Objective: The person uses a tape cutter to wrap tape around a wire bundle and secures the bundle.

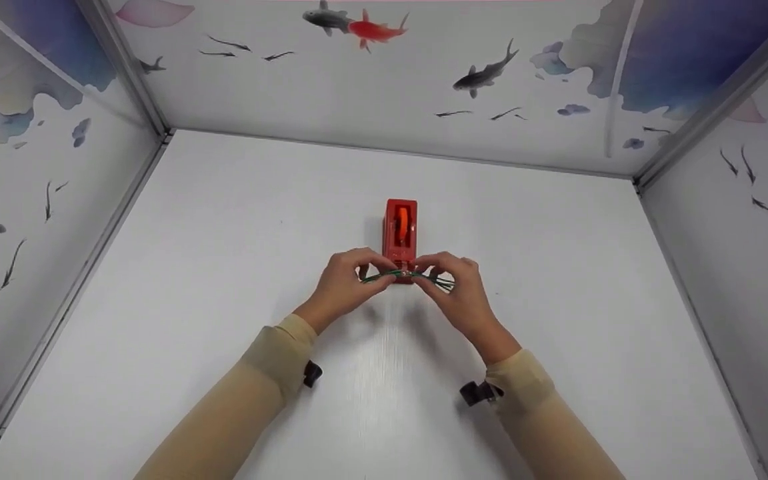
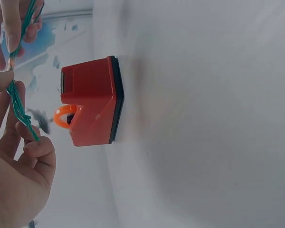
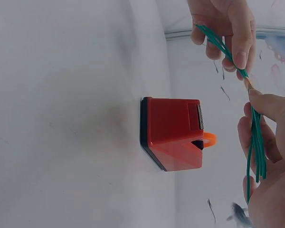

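Note:
A bundle of thin green wires (image 3: 257,147) is held up by both hands, above the front end of a red tape dispenser (image 1: 400,253). On one side of its middle my left hand (image 1: 344,283) pinches the bundle between thumb and fingers. My right hand (image 1: 462,290) pinches it just across from there, and loose ends fan out past its palm. A short tan or copper-coloured section (image 3: 248,83) shows between the two sets of fingertips; whether it is tape or bare wire I cannot tell. Inside the dispenser sits an orange ring (image 2: 61,117).
The dispenser stands upright on a white table (image 1: 224,267), its serrated cutting edge (image 3: 200,117) facing the hands' side. White panels (image 1: 384,100) printed with fish surround the table at the back and sides. A dark wrist camera (image 1: 313,374) sits by the left sleeve.

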`<state>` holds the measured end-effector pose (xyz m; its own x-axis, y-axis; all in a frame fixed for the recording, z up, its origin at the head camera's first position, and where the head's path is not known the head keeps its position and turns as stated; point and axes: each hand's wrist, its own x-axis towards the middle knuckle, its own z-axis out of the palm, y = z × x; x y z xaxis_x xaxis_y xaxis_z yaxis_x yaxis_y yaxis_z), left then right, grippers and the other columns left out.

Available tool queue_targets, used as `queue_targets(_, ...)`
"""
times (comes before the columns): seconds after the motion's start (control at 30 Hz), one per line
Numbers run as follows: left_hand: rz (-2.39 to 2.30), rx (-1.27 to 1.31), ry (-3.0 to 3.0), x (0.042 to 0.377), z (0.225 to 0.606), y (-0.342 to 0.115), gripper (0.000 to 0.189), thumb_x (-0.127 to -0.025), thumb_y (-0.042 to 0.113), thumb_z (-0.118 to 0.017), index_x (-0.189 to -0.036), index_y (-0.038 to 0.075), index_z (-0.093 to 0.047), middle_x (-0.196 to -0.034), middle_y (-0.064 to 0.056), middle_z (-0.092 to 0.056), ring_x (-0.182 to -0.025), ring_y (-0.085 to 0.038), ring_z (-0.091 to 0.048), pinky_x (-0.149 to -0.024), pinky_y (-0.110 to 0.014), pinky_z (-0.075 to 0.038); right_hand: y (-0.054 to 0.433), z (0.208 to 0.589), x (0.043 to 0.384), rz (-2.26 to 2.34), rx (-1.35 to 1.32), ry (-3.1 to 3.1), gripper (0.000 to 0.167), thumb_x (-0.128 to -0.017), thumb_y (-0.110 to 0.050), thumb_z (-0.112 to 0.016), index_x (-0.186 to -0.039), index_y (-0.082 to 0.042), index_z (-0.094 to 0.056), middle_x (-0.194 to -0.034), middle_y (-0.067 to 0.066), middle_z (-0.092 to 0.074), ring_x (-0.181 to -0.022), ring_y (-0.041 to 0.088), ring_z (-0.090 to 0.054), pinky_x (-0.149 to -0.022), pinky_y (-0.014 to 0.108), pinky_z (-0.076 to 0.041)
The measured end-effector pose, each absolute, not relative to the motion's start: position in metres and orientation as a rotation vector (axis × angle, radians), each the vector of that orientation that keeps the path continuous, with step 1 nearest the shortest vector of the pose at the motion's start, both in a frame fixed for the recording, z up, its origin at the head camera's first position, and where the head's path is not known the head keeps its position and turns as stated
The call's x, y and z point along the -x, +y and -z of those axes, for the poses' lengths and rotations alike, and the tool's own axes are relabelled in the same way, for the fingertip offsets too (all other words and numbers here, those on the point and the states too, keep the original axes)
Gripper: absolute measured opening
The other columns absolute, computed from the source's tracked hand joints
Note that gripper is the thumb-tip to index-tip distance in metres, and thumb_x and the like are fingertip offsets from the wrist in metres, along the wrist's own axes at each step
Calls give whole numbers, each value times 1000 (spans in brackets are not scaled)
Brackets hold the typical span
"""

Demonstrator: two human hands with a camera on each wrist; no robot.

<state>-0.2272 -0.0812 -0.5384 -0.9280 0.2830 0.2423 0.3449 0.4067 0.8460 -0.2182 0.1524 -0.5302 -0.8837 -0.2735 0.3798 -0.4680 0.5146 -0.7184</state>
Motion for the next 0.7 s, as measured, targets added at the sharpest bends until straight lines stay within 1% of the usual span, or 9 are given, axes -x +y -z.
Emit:
queue_targets(0.07, 1570, 567, -2576, 227, 539, -81, 17, -92, 24, -80, -109, 21, -80, -100, 9, -75, -94, -21, -64, -78, -32, -51, 152, 531, 218, -1290, -667, -2526, 28, -91, -15, -80, -118, -23, -75, -104, -10, -75, -93, 14, -65, -99, 45, -31)
queue_targets(0.17, 1575, 534, -2572, 226, 539, -81, 19, -91, 26, -81, -108, 18, -80, -98, 9, -75, -93, -26, -64, -76, -28, -48, 152, 532, 217, -1271, -700, -2523, 28, -91, -16, -79, -116, -29, -77, -104, -11, -72, -92, 13, -65, -98, 46, -28)
queue_targets(0.27, 1571, 525, -2572, 225, 539, -81, 18, -90, 27, -82, -106, 18, -80, -97, 9, -75, -91, -22, -63, -75, -27, -48, 151, 534, 216, -1241, -730, -2527, 28, -92, -15, -79, -115, -31, -78, -103, -10, -70, -91, 10, -65, -95, 47, -25)
queue_targets(0.4, 1562, 552, -2569, 223, 540, -82, 16, -90, 27, -82, -104, 21, -81, -97, 11, -75, -88, -8, -61, -73, -25, -49, 151, 535, 215, -1233, -748, -2562, 25, -93, -15, -77, -114, -29, -79, -102, -9, -68, -92, 9, -65, -94, 45, -24)
queue_targets(0.43, 1554, 560, -2566, 223, 540, -82, 16, -90, 27, -82, -105, 21, -81, -96, 11, -75, -87, -7, -60, -72, -25, -49, 151, 534, 216, -1237, -752, -2578, 24, -94, -15, -76, -115, -29, -79, -103, -8, -68, -92, 9, -65, -94, 45, -23)
queue_targets(0.53, 1516, 587, -2553, 223, 540, -82, 16, -89, 28, -82, -104, 21, -82, -94, 12, -75, -85, -8, -61, -70, -23, -48, 150, 533, 216, -1244, -757, -2641, 21, -97, -17, -73, -115, -27, -77, -105, -9, -66, -92, 9, -64, -95, 45, -22)
queue_targets(0.63, 1496, 595, -2546, 224, 540, -82, 15, -89, 26, -83, -103, 21, -82, -93, 11, -75, -82, -12, -61, -68, -23, -47, 149, 532, 216, -1220, -764, -2686, 18, -100, -18, -70, -115, -24, -76, -105, -7, -64, -91, 10, -61, -95, 44, -22)
queue_targets(0.7, 1502, 591, -2548, 225, 539, -81, 15, -89, 26, -82, -103, 22, -82, -94, 11, -75, -82, -14, -61, -68, -23, -47, 149, 531, 216, -1203, -769, -2694, 20, -100, -20, -70, -119, -23, -75, -106, -6, -64, -95, 11, -61, -96, 44, -23)
